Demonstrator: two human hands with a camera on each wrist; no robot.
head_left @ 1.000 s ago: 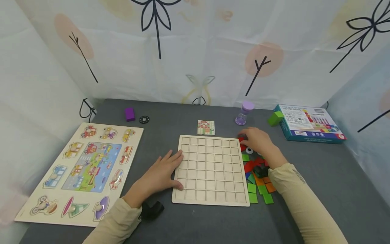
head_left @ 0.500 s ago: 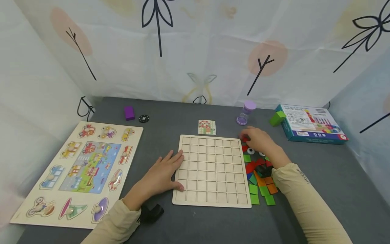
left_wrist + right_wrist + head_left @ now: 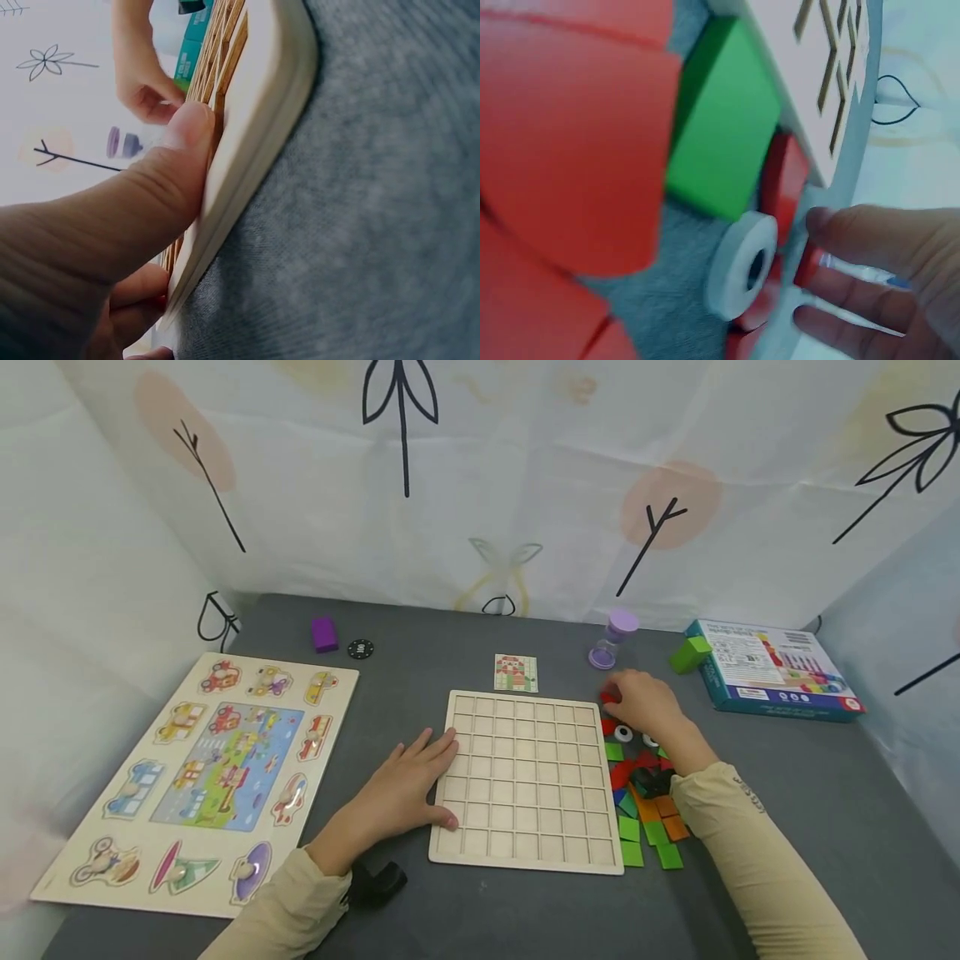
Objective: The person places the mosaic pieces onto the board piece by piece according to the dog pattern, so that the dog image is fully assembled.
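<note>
- Right of the board (image 3: 526, 771), by its near corner, lie green tiles (image 3: 670, 857) and orange tiles (image 3: 676, 828).
- On the board's left edge rests the left hand (image 3: 405, 789), fingers straight and spread.
- Off the board's far right corner, the right hand (image 3: 647, 703) pinches a red piece (image 3: 808, 264).
- Beyond the board: card (image 3: 515, 673), then hourglass (image 3: 613, 638).

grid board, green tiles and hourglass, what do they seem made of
Grid board: likely wood, pale and matt, with browned edges along its dividers. Green tiles: painted wood or plastic; their smooth, even colour leaves that open. Hourglass: lilac ends look like smooth plastic; its see-through middle could be glass or clear plastic.
</note>
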